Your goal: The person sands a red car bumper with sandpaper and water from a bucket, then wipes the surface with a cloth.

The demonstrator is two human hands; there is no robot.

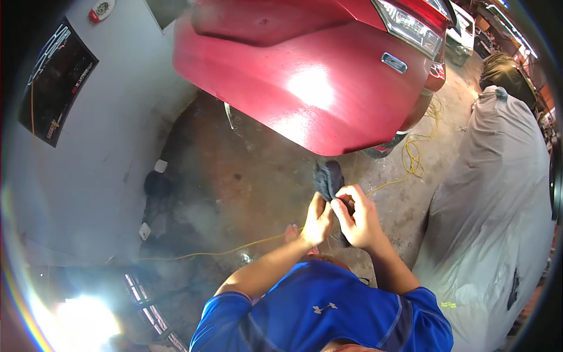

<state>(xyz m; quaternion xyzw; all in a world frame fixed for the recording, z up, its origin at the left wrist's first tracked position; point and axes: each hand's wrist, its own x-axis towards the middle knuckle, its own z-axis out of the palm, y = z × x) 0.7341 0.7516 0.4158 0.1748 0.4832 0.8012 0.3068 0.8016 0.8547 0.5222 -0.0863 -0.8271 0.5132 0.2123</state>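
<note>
A dark, crumpled cloth (329, 177) is bunched between my two hands, in front of my chest. My left hand (317, 220) grips its lower part from the left. On the other side, the fingers and thumb of my right hand (359, 218) pinch it, and a dark end of it hangs below them. Just beyond the cloth is the lower edge of a shiny red car body (252, 76), apart from both hands. A bright glare lies on its painted panel.
A yellow cord (414, 161) lies in loops on the stained concrete floor (234, 176). To my right stands a bulky shape under a grey cover (487, 199). A pale wall (111, 141) with a dark poster (57, 82) rises at left. A bright lamp (88, 320) shines at lower left.
</note>
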